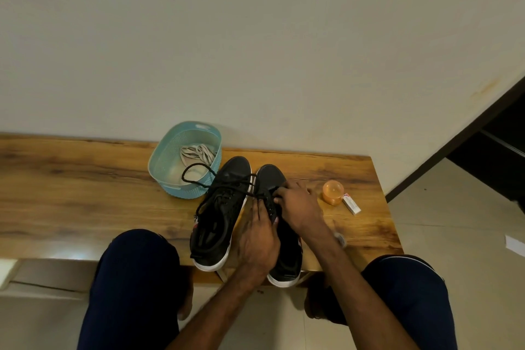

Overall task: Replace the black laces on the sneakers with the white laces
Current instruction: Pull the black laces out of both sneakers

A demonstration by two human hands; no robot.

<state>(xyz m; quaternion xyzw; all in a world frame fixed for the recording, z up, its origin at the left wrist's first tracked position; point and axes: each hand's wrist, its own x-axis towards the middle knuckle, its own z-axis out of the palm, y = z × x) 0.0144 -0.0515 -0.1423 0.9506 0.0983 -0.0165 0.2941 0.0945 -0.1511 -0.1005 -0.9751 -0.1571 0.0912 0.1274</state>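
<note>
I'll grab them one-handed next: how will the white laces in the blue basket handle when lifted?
Probably floppy: the white laces lie in loose, flat loops. They look tangled, so they may rise as one clump. The basket, thin and perforated, looks light and could shift if a loop snags.

Open tabletop (71,193) lies left of the sneakers (221,207); basket (181,192) and orange jar (333,192) flank them.

The person wears dark navy trousers (136,278) of smooth cloth, drawn tight over both knees. Both forearms (349,278) are bare to the frame edge, and the left hand (260,241) and right hand (299,204) are bare too. A small silvery thing (340,239) shows beside the right wrist; whether it is worn is unclear.
</note>
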